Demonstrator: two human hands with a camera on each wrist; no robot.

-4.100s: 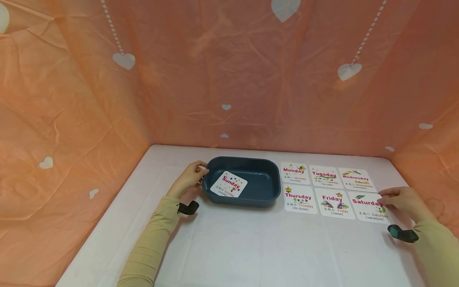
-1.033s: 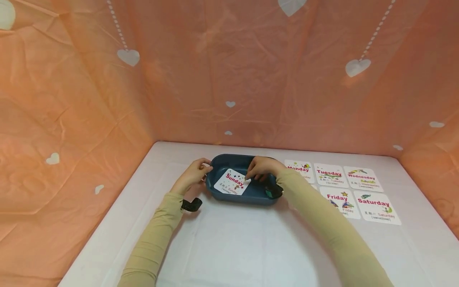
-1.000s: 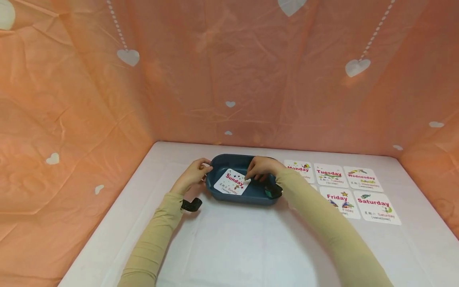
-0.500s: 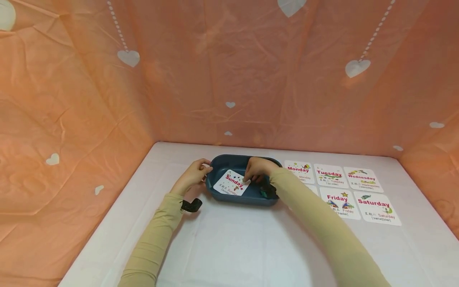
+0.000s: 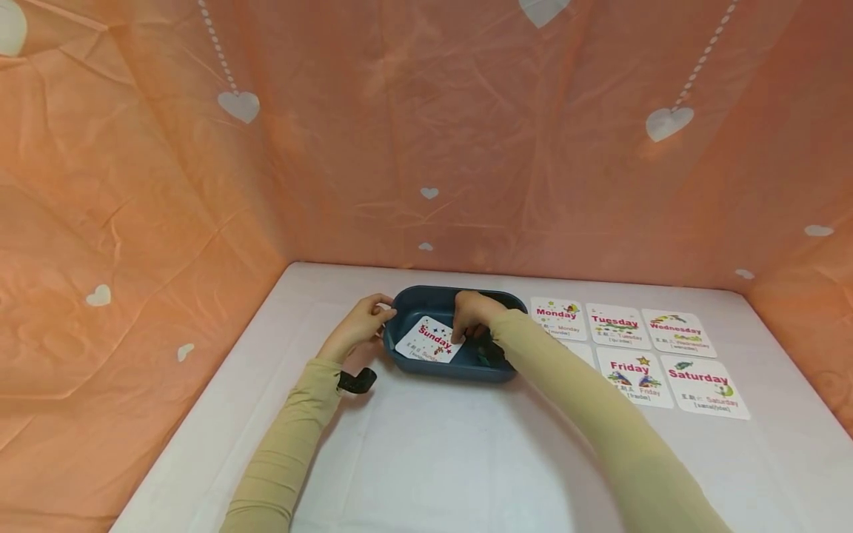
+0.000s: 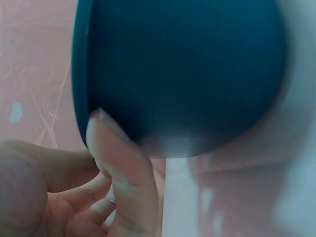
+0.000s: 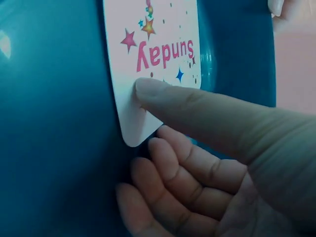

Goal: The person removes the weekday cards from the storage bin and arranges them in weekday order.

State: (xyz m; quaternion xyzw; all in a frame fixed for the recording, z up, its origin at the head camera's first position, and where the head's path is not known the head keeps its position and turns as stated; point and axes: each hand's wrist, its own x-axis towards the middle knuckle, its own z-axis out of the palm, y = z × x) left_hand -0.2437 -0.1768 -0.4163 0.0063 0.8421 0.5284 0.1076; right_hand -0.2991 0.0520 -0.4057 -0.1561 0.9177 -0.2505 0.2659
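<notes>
A dark blue rectangular basin (image 5: pixel 426 368) with rounded corners stands on the table. My left hand (image 5: pixel 358 324) pinches its left rim, thumb inside and fingers outside, as the left wrist view shows. Inside the basin lies a white Sunday card (image 5: pixel 426 342) with red letters and small stars. My right hand (image 5: pixel 474 314) reaches in over the basin's right half and pinches the card's right corner. In the right wrist view the thumb (image 7: pixel 163 94) lies across the card's face, and the curled fingers (image 7: pixel 153 182) sit at its edge, fingertips partly hidden behind it.
Right of the basin lie cards in two rows: Monday (image 5: pixel 558 318), Tuesday (image 5: pixel 617 326) and Wednesday (image 5: pixel 678 333) behind, Friday (image 5: pixel 633 376) and Saturday (image 5: pixel 705 386) in front, plus one partly covered by my right sleeve (image 5: pixel 586 400). An orange cloth (image 5: pixel 466 148) hangs around the white table (image 5: pixel 426 459).
My right hand has gone from the Saturday card into the basin, onto the Sunday card, then slid slightly left and lower. The left hand has kept its grip on the rim.
</notes>
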